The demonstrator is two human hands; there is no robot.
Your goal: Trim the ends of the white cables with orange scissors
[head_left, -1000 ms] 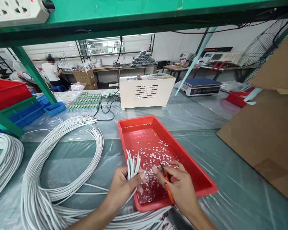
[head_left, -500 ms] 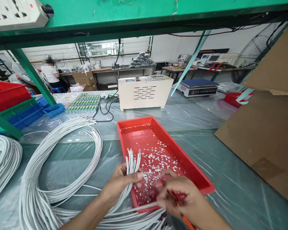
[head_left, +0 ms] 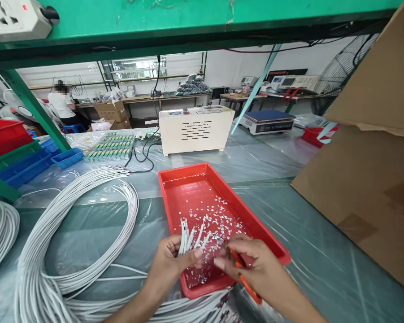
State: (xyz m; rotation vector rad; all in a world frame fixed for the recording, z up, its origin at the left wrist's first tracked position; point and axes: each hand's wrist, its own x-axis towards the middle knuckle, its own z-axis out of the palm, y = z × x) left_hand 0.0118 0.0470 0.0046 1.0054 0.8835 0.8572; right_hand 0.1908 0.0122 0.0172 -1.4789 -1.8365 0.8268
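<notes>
My left hand [head_left: 173, 260] is closed around a bunch of white cables [head_left: 187, 237], their cut ends fanning upward above the thumb. Facing it, my right hand [head_left: 255, 260] grips a hand tool with orange handles [head_left: 250, 289], probably cutters or pliers; its jaws are hidden by the fingers. Both hands are over the near end of a red tray [head_left: 255, 226], which is strewn with small whitish scraps [head_left: 222, 220]. From the bunch the cables run down and left into a large coil [head_left: 32, 251] on the plastic-covered bench. More cable ends [head_left: 218, 300] lie below the tray.
Another cable coil [head_left: 2, 237] lies at far left, below stacked bins [head_left: 6, 134]. Behind the tray stand a cream machine [head_left: 195, 132] and a scale [head_left: 267, 122]. Cardboard [head_left: 366, 179] blocks the right; a green shelf [head_left: 188, 18] crosses overhead. A person [head_left: 62, 105] sits far back.
My right hand has let go of the cable it was drawing along and has moved nearer the bunch. The cable ends in my left hand are spread wider. The view has shifted slightly right.
</notes>
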